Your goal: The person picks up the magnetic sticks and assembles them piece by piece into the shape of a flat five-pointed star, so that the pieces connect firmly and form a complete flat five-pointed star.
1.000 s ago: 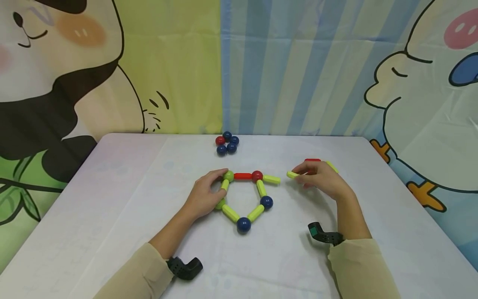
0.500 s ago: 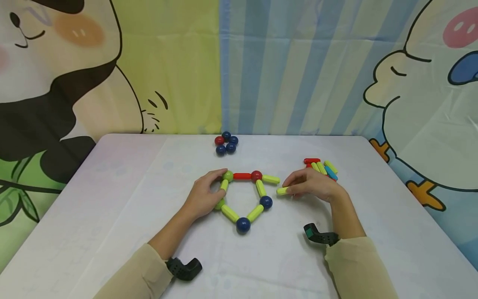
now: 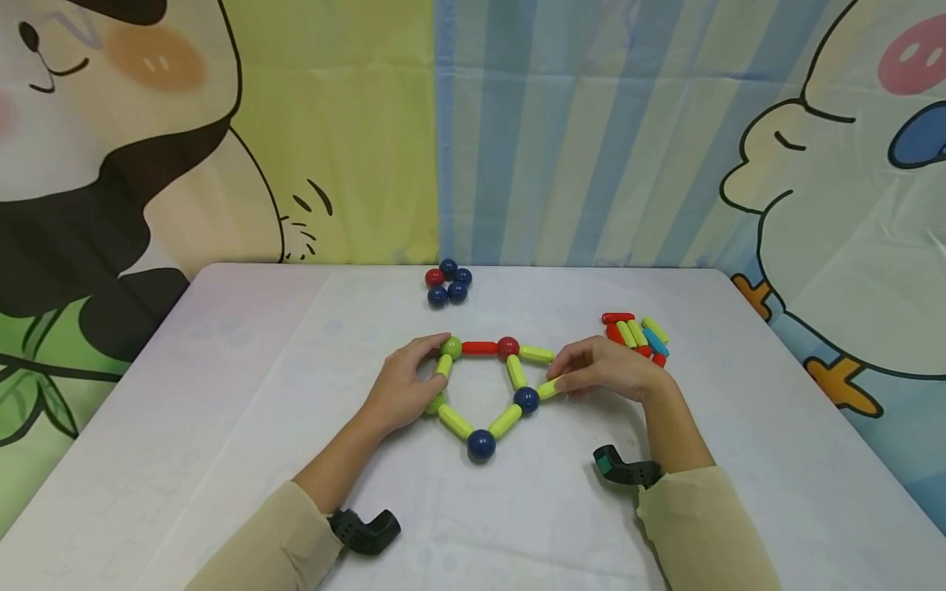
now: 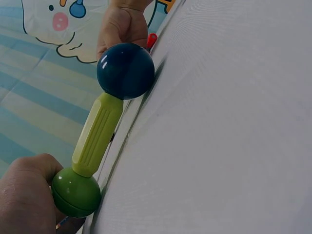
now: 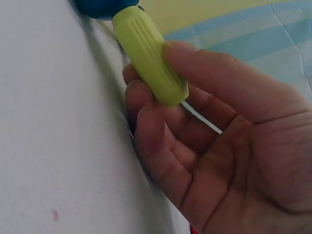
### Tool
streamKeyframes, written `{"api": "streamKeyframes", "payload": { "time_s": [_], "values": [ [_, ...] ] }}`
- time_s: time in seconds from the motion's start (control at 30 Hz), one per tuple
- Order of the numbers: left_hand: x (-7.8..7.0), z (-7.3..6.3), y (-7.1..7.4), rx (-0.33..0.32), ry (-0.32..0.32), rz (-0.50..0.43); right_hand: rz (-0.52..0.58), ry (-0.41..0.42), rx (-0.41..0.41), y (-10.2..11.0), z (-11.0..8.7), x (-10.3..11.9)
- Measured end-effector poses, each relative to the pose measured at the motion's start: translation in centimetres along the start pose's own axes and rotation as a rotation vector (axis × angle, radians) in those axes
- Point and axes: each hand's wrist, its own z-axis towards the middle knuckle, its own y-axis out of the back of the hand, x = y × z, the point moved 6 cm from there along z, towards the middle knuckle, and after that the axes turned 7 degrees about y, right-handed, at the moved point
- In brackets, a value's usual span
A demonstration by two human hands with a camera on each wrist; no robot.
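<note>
On the table lies a five-sided ball-and-stick ring (image 3: 456,422): yellow-green sticks and one red stick (image 3: 479,348) join two green balls, a red ball (image 3: 507,348) and two blue balls. Its left side is held by my left hand (image 3: 402,382), fingers at the upper green ball (image 3: 452,349) and thumb by the lower green ball (image 4: 76,192). My right hand (image 3: 609,367) pinches a yellow-green stick (image 5: 150,56) between thumb and fingers. The stick's far end meets the right blue ball (image 3: 526,400). Another yellow-green stick (image 3: 536,354) juts rightward from the red ball.
Several loose blue balls (image 3: 438,296) and a red one (image 3: 434,278) sit at the table's back edge. Behind my right hand lies a pile of red, yellow-green and blue sticks (image 3: 654,341). A printed curtain (image 3: 591,131) hangs behind the table (image 3: 244,394).
My right hand has moved left and slightly down with the yellow-green stick, bringing it from apart to the right blue ball. The stick pile has come into view; my left hand stays in place.
</note>
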Motion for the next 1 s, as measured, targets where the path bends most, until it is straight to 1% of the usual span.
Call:
{"api": "streamKeyframes", "payload": {
  "time_s": [0.1,0.27,0.33,0.57,0.67,0.73,0.87,1.0],
  "values": [
    [0.1,-0.1,0.0,-0.001,-0.001,0.001,0.005,-0.021,-0.044,0.2,0.0,-0.2],
    [0.2,-0.1,0.0,0.003,-0.002,0.001,-0.005,-0.054,-0.156,0.8,0.0,-0.6],
    [0.1,-0.2,0.0,0.001,-0.005,0.003,-0.007,-0.061,-0.18,1.0,0.0,-0.7],
    [0.1,-0.2,0.1,-0.017,0.002,0.018,0.005,-0.054,-0.196,1.0,0.3,-0.4],
    [0.1,-0.2,0.2,-0.023,0.015,0.036,0.019,-0.059,-0.192,1.0,0.2,-0.3],
    [0.0,-0.3,0.2,-0.032,0.01,0.06,0.009,-0.058,-0.208,1.1,0.2,-0.2],
    [-0.3,-0.3,0.3,-0.057,-0.015,0.106,-0.051,-0.047,-0.304,1.6,0.2,0.7],
    [-0.4,-0.2,0.3,-0.07,-0.022,0.117,-0.098,-0.009,-0.404,2.0,0.9,2.4]
  ]
}}
